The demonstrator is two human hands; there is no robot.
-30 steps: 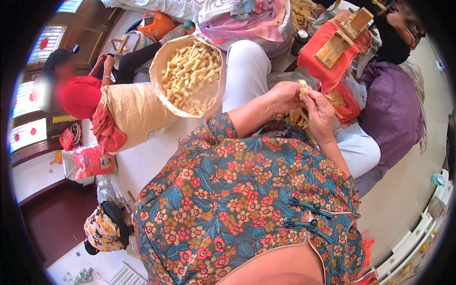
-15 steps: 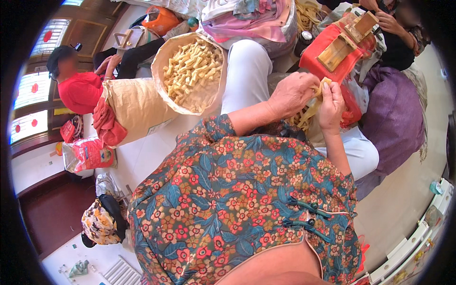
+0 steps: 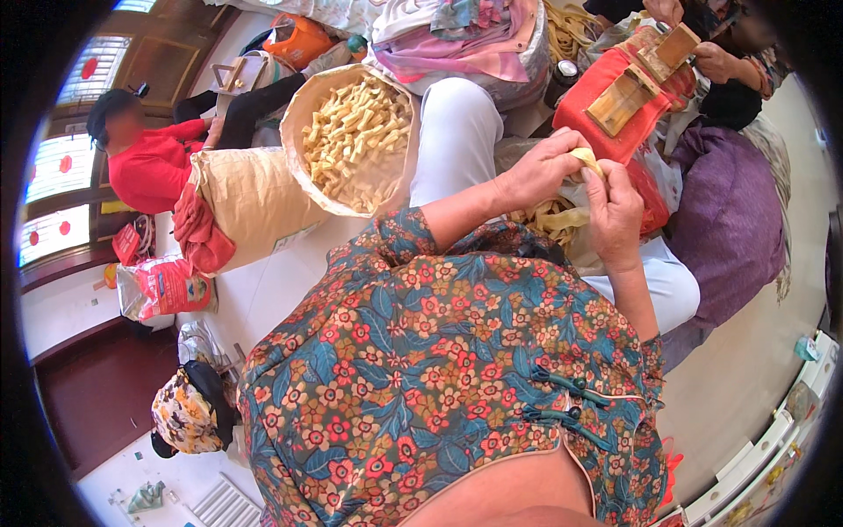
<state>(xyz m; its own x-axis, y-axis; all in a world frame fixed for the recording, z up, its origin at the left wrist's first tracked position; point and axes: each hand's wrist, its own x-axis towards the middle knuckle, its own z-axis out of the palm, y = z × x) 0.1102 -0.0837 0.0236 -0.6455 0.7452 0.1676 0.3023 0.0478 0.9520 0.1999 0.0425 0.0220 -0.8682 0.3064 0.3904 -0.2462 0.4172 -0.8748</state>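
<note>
A pale yellow, flexible strip [image 3: 587,160], folded or twisted into a small bend, is pinched between both hands above my lap. My left hand [image 3: 540,171] is closed on its left end, fingers curled. Thumb and fingers of my right hand [image 3: 613,215] grip it from the right and below. Under the hands lies a heap of similar long strips [image 3: 560,218], partly hidden by my wrists. To the left of my knee, an open paper sack [image 3: 294,167] holds many short knotted pale yellow pieces [image 3: 356,140].
A wooden block tool [image 3: 623,101] rests on red cloth [image 3: 575,110] ahead right, beside another person's hands [image 3: 716,63]. Purple cloth [image 3: 729,211] drapes at right. A full brown sack [image 3: 255,193] stands left, near a person in red [image 3: 154,167]. Bundled cloths [image 3: 465,48] lie ahead.
My hands have shifted slightly; the left has turned and the fold of the strip now shows between them. The strips below are more exposed. The person in red has lowered an arm.
</note>
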